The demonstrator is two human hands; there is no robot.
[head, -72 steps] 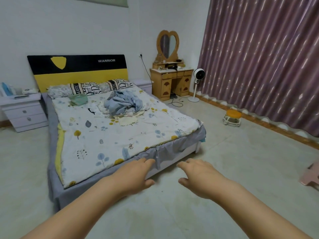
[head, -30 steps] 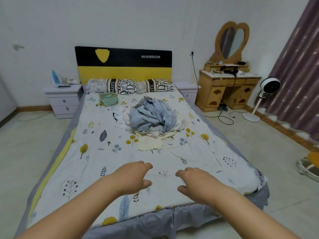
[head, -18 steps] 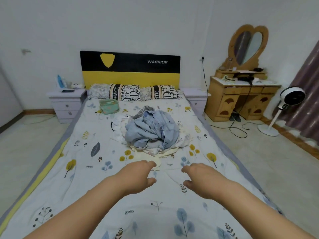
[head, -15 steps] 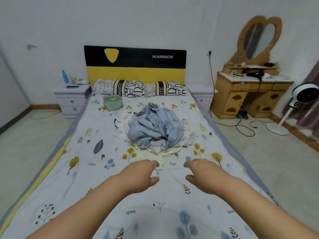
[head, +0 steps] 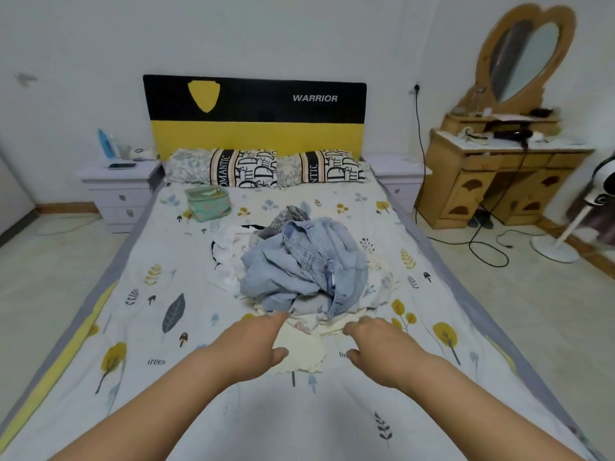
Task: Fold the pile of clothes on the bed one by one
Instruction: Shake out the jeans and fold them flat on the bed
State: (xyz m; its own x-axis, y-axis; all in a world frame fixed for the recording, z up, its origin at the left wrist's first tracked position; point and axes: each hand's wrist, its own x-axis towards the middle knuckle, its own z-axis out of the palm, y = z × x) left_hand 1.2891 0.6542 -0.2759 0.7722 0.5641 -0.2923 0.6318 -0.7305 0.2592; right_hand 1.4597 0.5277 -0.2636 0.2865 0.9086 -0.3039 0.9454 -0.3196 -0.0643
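Nothing folded yet: the whole pile of clothes [head: 301,277] sits heaped on the bed [head: 139,327]; my left hand [head: 248,347] and right hand [head: 382,347] hover relaxed, each grip empty

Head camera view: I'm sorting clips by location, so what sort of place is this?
A home bedroom, most likely: a bed with pillows and a headboard, nightstands, and a wooden dressing table with a heart-shaped mirror.
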